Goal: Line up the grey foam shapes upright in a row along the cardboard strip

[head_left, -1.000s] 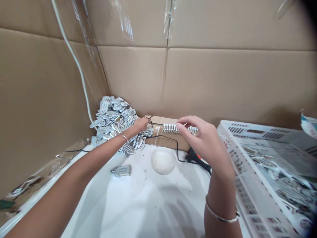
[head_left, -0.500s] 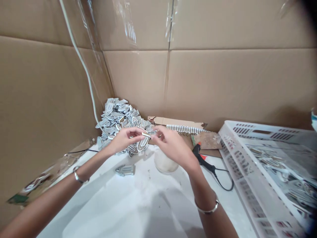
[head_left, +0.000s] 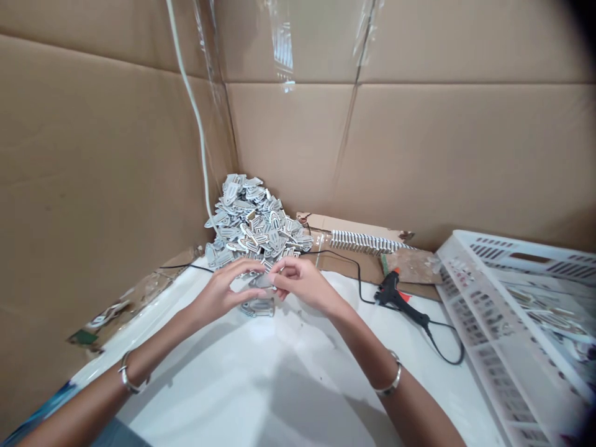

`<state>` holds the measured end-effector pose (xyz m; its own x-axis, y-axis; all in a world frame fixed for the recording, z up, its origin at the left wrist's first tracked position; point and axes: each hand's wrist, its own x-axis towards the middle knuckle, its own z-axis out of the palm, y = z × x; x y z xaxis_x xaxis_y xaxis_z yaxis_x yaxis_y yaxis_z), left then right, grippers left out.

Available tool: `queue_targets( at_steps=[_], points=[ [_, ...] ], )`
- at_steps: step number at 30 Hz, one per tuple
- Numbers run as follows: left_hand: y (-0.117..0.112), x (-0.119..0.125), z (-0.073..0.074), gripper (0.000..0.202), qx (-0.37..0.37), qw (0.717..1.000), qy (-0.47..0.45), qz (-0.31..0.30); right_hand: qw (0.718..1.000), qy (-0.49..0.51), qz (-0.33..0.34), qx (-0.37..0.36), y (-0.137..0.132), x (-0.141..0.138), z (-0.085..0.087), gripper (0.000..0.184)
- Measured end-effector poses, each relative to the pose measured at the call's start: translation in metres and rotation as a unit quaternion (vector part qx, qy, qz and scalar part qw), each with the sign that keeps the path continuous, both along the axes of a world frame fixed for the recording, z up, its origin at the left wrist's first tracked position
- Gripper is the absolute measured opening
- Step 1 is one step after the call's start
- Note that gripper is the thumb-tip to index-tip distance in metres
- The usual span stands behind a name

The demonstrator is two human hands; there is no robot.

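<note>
My left hand (head_left: 218, 293) and my right hand (head_left: 300, 284) meet at the front of a heap of silver-and-black hair clips (head_left: 256, 226). Between their fingertips they pinch a small silver clip (head_left: 263, 281), partly hidden by the fingers. Just below the hands, a single larger silver clip (head_left: 257, 307) lies flat on the white table top (head_left: 261, 372), almost touching my left thumb side. A row of clips stands packed along a cardboard strip (head_left: 367, 242) to the right of the heap.
A black hot glue gun (head_left: 395, 295) lies right of my hands, its cord looping over the table. A white plastic crate (head_left: 484, 310) holding clips stands at the right. Cardboard sheets line the back and left walls, and a white cable (head_left: 195, 105) runs down the corner.
Both hands have moved down and towards me, away from the heap, still pinching the small clip together. The view has swung, so everything sits further right in the picture.
</note>
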<state>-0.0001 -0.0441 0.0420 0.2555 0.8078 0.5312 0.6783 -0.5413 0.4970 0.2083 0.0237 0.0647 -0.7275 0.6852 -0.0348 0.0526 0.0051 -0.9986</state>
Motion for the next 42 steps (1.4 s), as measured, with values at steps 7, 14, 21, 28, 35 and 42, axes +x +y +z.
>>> queue_targets(
  at_steps=[7, 14, 21, 28, 35, 42],
  points=[
    [-0.010, -0.012, -0.012, 0.032, -0.145, 0.989, 0.002, 0.007, 0.994, -0.073, 0.075, 0.043, -0.001, 0.004, -0.002, 0.021],
    [-0.007, -0.014, -0.033, 0.030, -0.181, 0.979, 0.096, -0.018, 0.988, -0.096, -0.022, 0.118, 0.015, 0.031, 0.016, 0.044],
    [-0.003, -0.014, -0.043, 0.030, -0.183, 0.976, 0.115, -0.002, 0.986, -0.093, -0.019, 0.135, 0.017, 0.039, 0.022, 0.044],
    [-0.004, -0.012, -0.041, 0.031, -0.194, 0.974, 0.115, -0.010, 0.987, -0.090, -0.010, 0.133, 0.016, 0.042, 0.026, 0.045],
    [-0.004, -0.011, -0.042, 0.031, -0.193, 0.973, 0.127, -0.005, 0.986, -0.089, -0.010, 0.140, 0.017, 0.046, 0.027, 0.046],
    [-0.003, -0.009, -0.042, 0.030, -0.196, 0.971, 0.141, -0.002, 0.983, -0.097, -0.016, 0.152, 0.015, 0.050, 0.033, 0.046]
  ],
)
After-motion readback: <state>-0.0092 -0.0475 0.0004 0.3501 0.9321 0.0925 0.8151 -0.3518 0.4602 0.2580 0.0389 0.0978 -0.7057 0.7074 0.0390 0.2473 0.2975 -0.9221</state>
